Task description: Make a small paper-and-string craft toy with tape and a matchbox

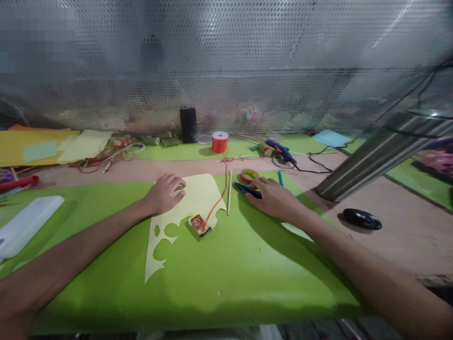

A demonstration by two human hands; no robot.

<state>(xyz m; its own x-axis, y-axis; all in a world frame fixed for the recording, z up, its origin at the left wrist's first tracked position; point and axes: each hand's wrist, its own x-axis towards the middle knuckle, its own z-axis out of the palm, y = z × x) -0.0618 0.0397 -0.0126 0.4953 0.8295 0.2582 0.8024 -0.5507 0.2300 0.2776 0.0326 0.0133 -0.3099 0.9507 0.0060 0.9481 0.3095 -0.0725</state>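
My left hand [165, 192] rests on the upper left part of a pale yellow paper sheet [198, 193], its fingers loosely bent and apart, with nothing in them. Rounded cut-outs run along the sheet's lower edge. My right hand [274, 196] has its fingers around a slim black-and-blue tool [244, 188]; the hand hides part of it, so its kind is unclear. Between the hands, a small printed box [199, 224] lies at the paper's cut edge. Red string [220, 200] runs from it to a red spool [220, 143]. Beside the paper lies a thin wooden stick [230, 193].
A tape roll [248, 176] and blue stick [281, 178] lie past my right hand. Further back are a phone [188, 125] and glue gun [279, 150]. A slanted metal post [375, 158] and black mouse [362, 219] are at right, a white case [30, 224] at left.
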